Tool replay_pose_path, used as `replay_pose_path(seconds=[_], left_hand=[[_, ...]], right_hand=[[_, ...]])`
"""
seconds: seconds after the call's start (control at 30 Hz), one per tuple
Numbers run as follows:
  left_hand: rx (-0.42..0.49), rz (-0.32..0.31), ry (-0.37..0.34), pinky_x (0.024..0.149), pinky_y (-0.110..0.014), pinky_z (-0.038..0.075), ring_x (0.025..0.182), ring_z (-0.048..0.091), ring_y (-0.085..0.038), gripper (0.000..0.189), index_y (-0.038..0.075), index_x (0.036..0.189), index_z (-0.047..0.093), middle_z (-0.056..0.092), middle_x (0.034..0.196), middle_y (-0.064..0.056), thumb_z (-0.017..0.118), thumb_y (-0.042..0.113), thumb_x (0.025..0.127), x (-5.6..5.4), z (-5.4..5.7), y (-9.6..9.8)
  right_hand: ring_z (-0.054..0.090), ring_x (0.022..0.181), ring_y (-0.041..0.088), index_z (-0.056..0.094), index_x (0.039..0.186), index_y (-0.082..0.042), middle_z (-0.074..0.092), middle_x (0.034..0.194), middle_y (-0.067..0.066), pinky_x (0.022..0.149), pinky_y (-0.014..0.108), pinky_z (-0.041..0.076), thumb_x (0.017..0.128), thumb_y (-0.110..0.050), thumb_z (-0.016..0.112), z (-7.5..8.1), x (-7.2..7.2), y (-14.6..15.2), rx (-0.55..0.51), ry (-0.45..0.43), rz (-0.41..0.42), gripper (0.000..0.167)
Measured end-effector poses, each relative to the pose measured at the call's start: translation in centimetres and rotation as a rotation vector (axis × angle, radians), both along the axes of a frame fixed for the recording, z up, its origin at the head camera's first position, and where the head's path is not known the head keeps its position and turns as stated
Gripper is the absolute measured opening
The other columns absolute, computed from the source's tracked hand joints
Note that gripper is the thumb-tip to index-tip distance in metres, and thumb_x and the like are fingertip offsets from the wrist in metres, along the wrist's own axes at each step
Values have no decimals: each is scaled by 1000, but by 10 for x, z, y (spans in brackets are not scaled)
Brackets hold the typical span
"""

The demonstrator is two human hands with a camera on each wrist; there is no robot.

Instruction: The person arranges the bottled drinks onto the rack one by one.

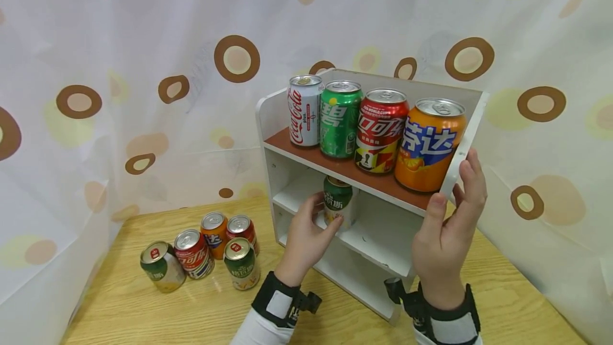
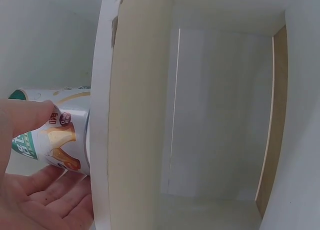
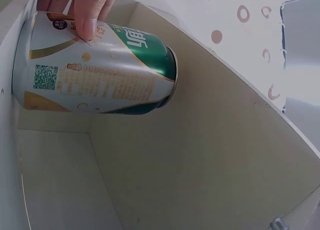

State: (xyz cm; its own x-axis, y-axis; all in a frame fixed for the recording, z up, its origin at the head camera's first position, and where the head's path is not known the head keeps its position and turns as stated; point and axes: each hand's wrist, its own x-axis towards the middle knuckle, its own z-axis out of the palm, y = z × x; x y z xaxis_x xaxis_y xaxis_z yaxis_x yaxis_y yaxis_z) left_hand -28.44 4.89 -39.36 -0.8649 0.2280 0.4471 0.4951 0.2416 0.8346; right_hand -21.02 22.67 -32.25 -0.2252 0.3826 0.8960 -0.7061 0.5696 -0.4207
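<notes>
On the top shelf, the white can point(image 1: 304, 113) reads "Coca-Cola" in red script with "plus" beside it; the green can point(image 1: 337, 121) shows a large "碧"; the red can point(image 1: 381, 129) carries "口可乐", its first character cut off, small "WORLD CUP" lettering and a trophy emblem; the orange can point(image 1: 428, 145) reads "芬达". Below, the gripped green-and-white can point(image 1: 338, 196) shows "瓦斯" in white; the right wrist view gives its QR code point(image 3: 45, 77) and orange print too small to read. On the bench point(image 1: 119, 297), one orange can point(image 1: 214, 236) shows "达" and one red-topped kvass-style can point(image 1: 241, 264) "瓦斯".
</notes>
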Motion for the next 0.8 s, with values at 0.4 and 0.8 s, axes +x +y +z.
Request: replay_pose_path(seconds=[0.4,0.8], left_hand=[[-23,-36,6,109,-45,51,128,62,-28,57,5,144,52,61,141,-13,77,20,94,9,-2,14],[-80,-41,92,103,-38,54,122,65,-23,57,8,142,54,64,137,-9,80,20,92,21,-4,32]], right_hand=[[31,149,32,35,141,14,33,161,21,115,34,30,110,-15,46,0,0,2,13,4,18,44],[33,148,33,35,140,13,33,161,21,111,33,31,110,-21,47,0,-1,2,14,13,27,47]])
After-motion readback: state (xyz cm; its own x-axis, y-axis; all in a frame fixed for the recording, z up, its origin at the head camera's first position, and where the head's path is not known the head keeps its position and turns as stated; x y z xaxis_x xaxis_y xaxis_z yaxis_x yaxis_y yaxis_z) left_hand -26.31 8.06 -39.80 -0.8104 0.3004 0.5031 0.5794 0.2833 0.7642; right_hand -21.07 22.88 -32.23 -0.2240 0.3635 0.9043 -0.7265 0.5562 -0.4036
